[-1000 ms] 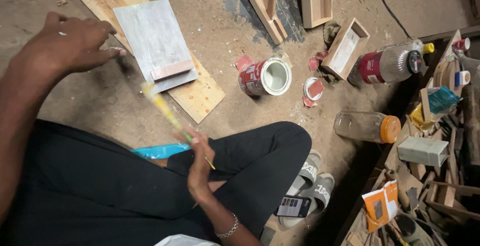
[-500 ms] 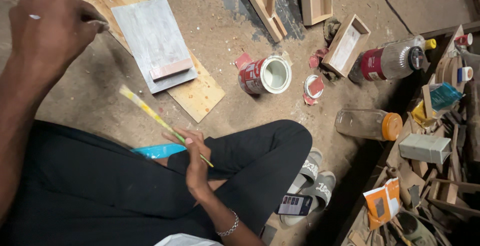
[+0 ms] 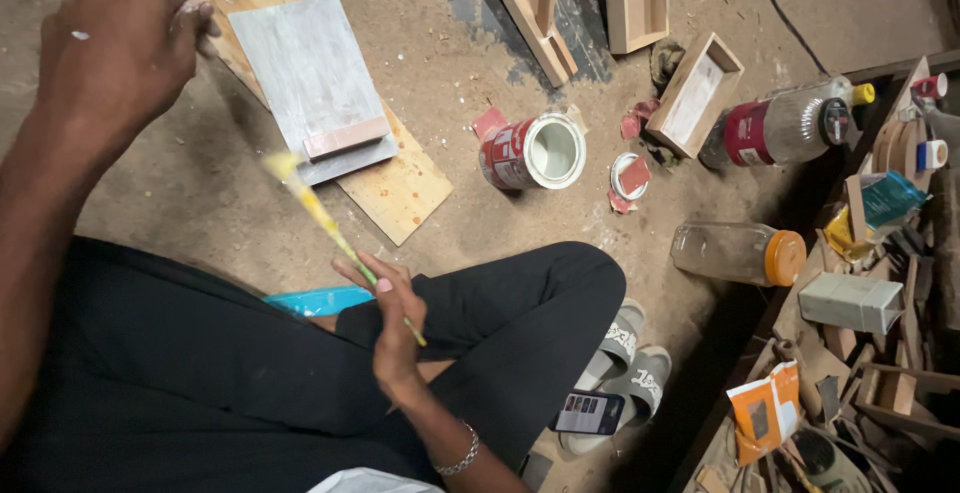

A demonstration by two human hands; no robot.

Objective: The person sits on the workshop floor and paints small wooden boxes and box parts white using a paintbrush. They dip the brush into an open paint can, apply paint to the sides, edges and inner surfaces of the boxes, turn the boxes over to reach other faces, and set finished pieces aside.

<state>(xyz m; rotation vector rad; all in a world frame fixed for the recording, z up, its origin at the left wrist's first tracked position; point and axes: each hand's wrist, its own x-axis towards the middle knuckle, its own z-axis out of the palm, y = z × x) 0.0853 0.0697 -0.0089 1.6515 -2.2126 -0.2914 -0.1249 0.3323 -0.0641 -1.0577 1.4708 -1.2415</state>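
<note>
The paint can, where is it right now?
The paint can lies open on its side on the dusty floor near the middle of the head view, right of the grey board, its lid beside it.

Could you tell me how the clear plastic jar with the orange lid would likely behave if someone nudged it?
The clear jar lies on its side on the dusty floor, so a sideways nudge would probably make it roll. It looks empty, so it is likely light for its size. The orange lid appears to be on, so nothing should spill.

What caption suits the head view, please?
Seated person's right hand holds a paintbrush near a grey-painted board and open paint can.
</note>
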